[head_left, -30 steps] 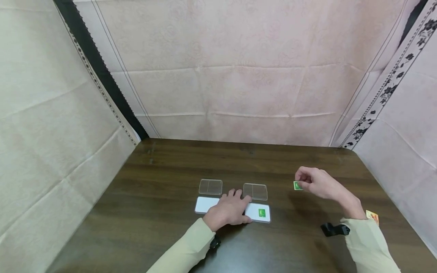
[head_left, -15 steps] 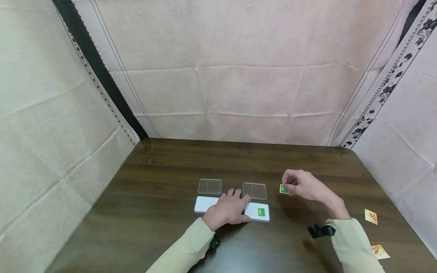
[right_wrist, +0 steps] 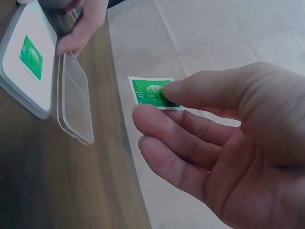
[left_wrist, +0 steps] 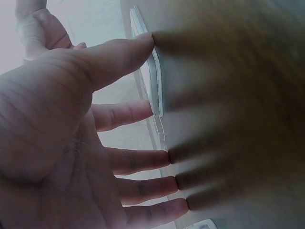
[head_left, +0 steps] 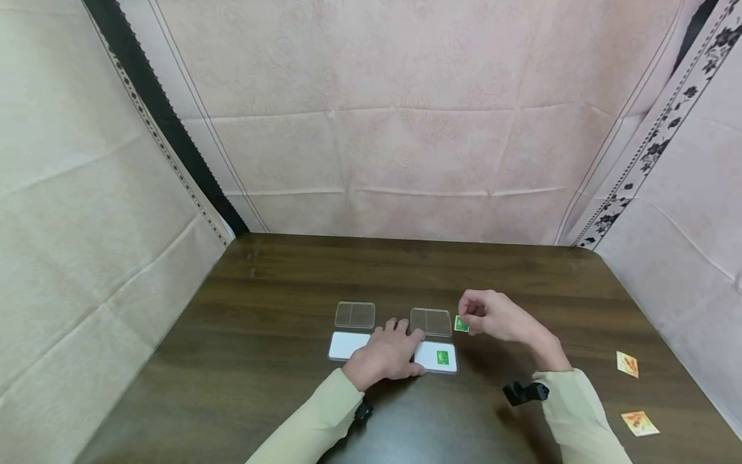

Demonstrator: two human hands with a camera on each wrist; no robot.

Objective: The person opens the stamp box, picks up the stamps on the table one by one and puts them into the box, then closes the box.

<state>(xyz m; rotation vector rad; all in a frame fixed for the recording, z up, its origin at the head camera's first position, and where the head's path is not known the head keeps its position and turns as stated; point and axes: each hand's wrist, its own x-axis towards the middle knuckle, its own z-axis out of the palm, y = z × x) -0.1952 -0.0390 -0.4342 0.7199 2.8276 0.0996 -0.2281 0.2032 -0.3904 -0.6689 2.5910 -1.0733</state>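
Right hand (head_left: 498, 317) pinches a green stamp (head_left: 461, 324)

Right of centre, its grip holds the stamp between thumb and fingers, near a clear lid (head_left: 431, 323). At lower centre, the left hand (head_left: 384, 352), grip relaxed, lies with fingers spread at a white box (head_left: 427, 356) bearing another stamp (head_left: 443, 357). Two orange-printed papers (head_left: 627, 365) lie lower right on the tabletop (head_left: 243, 361).

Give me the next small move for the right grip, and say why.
Probably carry the pinched green stamp left and lower it onto the right-hand white case: that case bears a similar green stamp with bare white beside it, and the right grip holds this one nearby.
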